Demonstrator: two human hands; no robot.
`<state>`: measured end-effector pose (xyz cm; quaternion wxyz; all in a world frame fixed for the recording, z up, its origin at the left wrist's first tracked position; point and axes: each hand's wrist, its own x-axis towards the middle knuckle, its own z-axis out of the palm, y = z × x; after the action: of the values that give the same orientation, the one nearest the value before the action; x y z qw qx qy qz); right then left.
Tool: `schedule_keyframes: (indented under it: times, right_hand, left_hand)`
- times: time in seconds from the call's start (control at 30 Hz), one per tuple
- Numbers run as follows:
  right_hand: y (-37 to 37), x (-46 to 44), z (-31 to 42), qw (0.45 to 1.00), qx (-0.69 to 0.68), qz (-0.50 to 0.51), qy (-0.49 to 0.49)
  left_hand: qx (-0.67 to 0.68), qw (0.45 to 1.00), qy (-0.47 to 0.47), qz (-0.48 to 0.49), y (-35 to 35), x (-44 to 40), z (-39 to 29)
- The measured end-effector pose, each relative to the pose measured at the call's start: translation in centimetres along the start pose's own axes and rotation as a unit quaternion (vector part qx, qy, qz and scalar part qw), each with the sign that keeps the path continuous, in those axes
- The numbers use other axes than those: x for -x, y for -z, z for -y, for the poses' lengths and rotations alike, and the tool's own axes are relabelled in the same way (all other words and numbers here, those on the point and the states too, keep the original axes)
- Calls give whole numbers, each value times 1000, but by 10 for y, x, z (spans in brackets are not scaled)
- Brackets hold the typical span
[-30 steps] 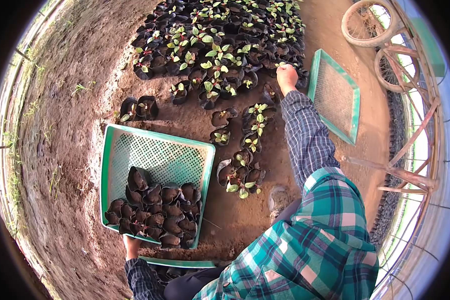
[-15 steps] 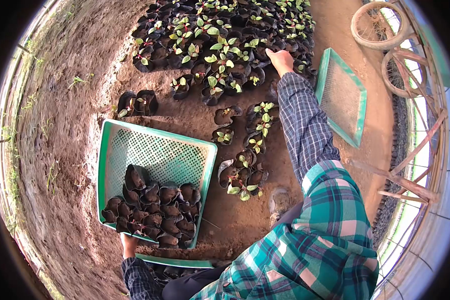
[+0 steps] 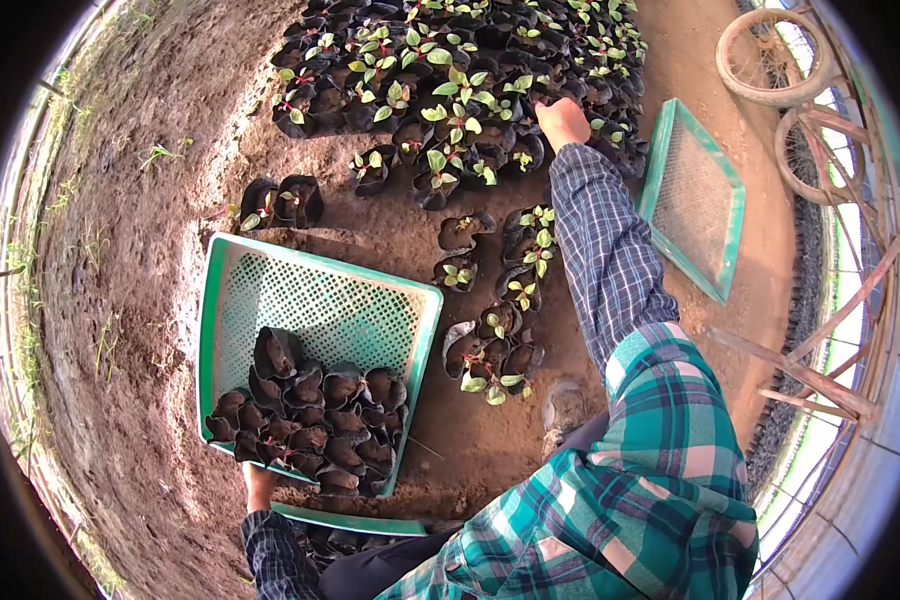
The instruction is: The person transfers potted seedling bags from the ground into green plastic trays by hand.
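A green plastic crate (image 3: 320,300) with a perforated base lies tilted at the lower left. Its near end holds several black soil-filled seedling bags (image 3: 315,420). My left hand (image 3: 260,486) grips the crate's near rim from below; its fingers are partly hidden. Stretched far forward, my right hand (image 3: 564,122) is closed among potted seedlings (image 3: 460,100) with green leaves in black bags. What its fingertips pinch is hidden by leaves and the hand. Between the crate and my right arm stands a loose group of seedling bags (image 3: 495,350).
Two more seedling bags (image 3: 280,203) stand beyond the crate. A second green crate (image 3: 705,200) lies on the right path, near a wheeled wooden frame (image 3: 815,350). Another crate rim (image 3: 355,522) shows by my legs. My shoe (image 3: 564,405) rests on the soil.
My right hand's fingers have curled in among the seedlings, where the index finger was stretched out before. The view has shifted slightly. My left hand stays on the crate rim.
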<state>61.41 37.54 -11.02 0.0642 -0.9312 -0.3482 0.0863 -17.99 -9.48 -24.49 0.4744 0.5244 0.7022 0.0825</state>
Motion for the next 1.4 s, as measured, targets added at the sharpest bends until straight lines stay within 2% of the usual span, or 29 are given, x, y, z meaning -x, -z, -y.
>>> schedule_keyframes:
  times: [0.1, 0.2, 0.23, 0.4, 0.47, 0.53, 0.6, 0.67, 0.73, 0.77, 0.87, 0.93, 1.03, 1.07, 1.13, 1.23, 1.27, 1.3, 1.33, 1.37, 1.4]
  right_hand:
    - [-10, -15, -3, 999, 38, 6, -6]
    - [-12, -17, -9, 1000, -4, -10, -11]
    - [-12, -17, -11, 1000, -14, -16, -15]
    - [9, -3, -9, 995, -43, -83, 22]
    - [21, 6, 3, 993, -35, -89, 71]
    - [32, 25, 24, 987, -38, -97, 120]
    - [37, 48, 46, 974, -62, -98, 195]
    - [36, 83, 74, 942, -119, -106, 297]
    - [20, 121, 109, 909, -199, -16, 365]
    - [9, 141, 131, 890, -203, -6, 409]
    - [-27, 215, 188, 808, -293, 136, 493]
    - [-22, 294, 220, 785, -238, 158, 549]
    - [-55, 389, 248, 776, -174, 210, 569]
    - [-61, 422, 250, 781, -157, 222, 562]
    - [-91, 467, 242, 756, -159, 201, 602]
    - [-124, 517, 209, 765, -101, 233, 592]
    - [-129, 529, 198, 774, -75, 239, 581]
    - [-133, 536, 187, 757, -28, 229, 611]
    - [-131, 536, 177, 743, 24, 214, 633]
    - [-123, 536, 172, 752, 23, 234, 615]
    - [-110, 532, 170, 758, 17, 255, 600]
  left_hand:
    - [-73, 995, -58, -38, -1, 2, -3]
    - [2, 998, 1, -68, -4, 2, -1]
    - [3, 999, 23, -30, -2, -2, 1]
    - [30, 996, -12, -83, -7, 0, -10]
    - [-34, 999, 14, -37, -5, -5, 3]
    - [-52, 998, 17, -43, -3, -4, -12]
    - [-113, 978, -80, -153, -2, 5, -54]
    - [-74, 987, -44, -134, -1, 4, -68]
    - [-144, 987, 25, -63, 3, 3, -73]
    - [-132, 987, 54, -72, 2, 3, -69]
    - [-96, 981, 89, -146, -10, 9, -58]
    - [-106, 973, 134, -157, -13, 10, -60]
    - [-90, 972, 160, -145, -16, 11, -62]
    - [-89, 968, 182, -145, -12, 14, -73]
    - [-91, 966, 194, -148, -12, 15, -76]
    - [-79, 961, 223, -142, -6, 20, -87]
    - [-72, 963, 218, -142, -5, 20, -91]
    - [-87, 966, 177, -167, -16, 15, -76]
    - [-97, 968, 173, -156, -15, 14, -77]
    - [-120, 969, 154, -151, -21, 9, -67]
    - [-108, 967, 188, -136, -16, 10, -75]
